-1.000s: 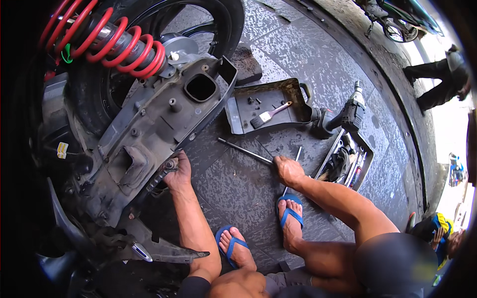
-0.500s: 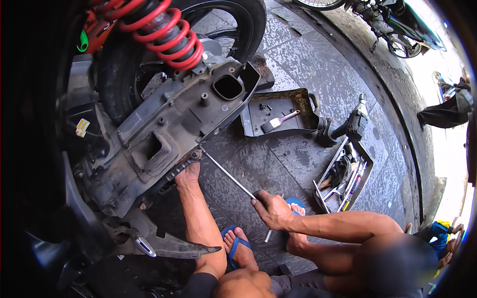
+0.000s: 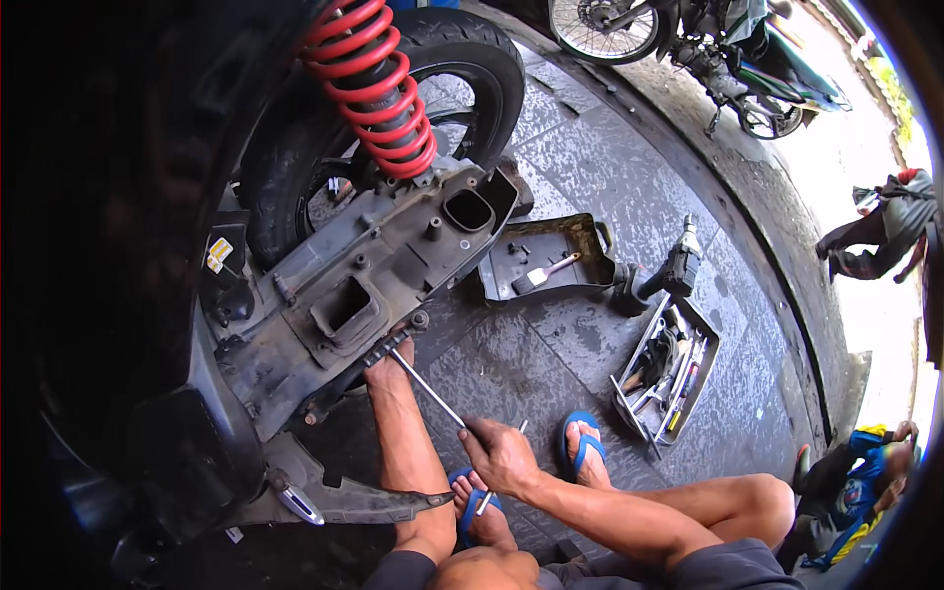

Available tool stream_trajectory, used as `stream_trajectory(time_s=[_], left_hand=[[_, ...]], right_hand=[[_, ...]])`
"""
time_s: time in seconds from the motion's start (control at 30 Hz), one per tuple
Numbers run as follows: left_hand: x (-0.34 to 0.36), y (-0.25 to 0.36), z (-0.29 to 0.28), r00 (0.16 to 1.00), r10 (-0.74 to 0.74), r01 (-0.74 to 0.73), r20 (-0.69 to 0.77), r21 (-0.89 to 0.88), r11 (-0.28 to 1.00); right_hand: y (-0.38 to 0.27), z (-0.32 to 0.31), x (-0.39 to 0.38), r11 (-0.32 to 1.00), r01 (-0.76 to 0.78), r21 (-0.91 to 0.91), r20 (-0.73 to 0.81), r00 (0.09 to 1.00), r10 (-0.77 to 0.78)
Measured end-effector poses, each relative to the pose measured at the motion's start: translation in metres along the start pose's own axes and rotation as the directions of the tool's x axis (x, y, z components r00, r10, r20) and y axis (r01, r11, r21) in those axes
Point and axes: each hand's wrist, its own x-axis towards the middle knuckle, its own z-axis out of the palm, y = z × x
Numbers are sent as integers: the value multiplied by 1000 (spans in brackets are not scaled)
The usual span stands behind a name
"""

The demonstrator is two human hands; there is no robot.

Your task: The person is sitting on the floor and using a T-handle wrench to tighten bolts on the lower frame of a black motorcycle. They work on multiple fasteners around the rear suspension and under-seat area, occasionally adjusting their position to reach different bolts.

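My right hand [image 3: 501,457] is closed around the handle of a steel T-shaped wrench [image 3: 433,391], its long shaft reaching up-left to a dark bracket [image 3: 385,350] under the grimy black plastic housing [image 3: 388,256]. My left hand [image 3: 387,364] is at that bracket beside the wrench tip, its fingers mostly hidden. A red coil shock [image 3: 398,118] stands above the housing, in front of a black rear wheel [image 3: 492,98].
A shallow black tray [image 3: 590,280] holds a paintbrush [image 3: 536,277]. Right of it are a cordless impact driver [image 3: 678,261] and a tool tray [image 3: 664,369]. A parked motorbike [image 3: 718,69], a standing person [image 3: 880,236] and another person [image 3: 855,482] are along the right.
My right hand has lifted the wrench from the floor and moved left, bringing the shaft's end to the bracket by my left hand. The view has shifted, so the scene sits lower.
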Motion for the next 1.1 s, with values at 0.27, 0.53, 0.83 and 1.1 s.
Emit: stream_trajectory(time_s=[0.27, 0.53, 0.83, 1.1], left_hand=[[-18, -7, 13, 997, -54, 55, -52, 12, 998], [-32, -12, 17, 994, -85, 87, -71, 28, 996], [-42, -7, 8, 993, -92, 95, -78, 29, 995], [-39, -4, 0, 992, -113, 114, -56, 23, 993]], right_hand=[[-20, 9, 5, 991, -47, -126, -89, 995, 36], [2, 20, 14, 976, -58, 211, -34, 997, 67], [-10, 24, 12, 987, -37, 156, -75, 996, 49], [-13, 22, 14, 988, -52, 143, -68, 996, 62]])
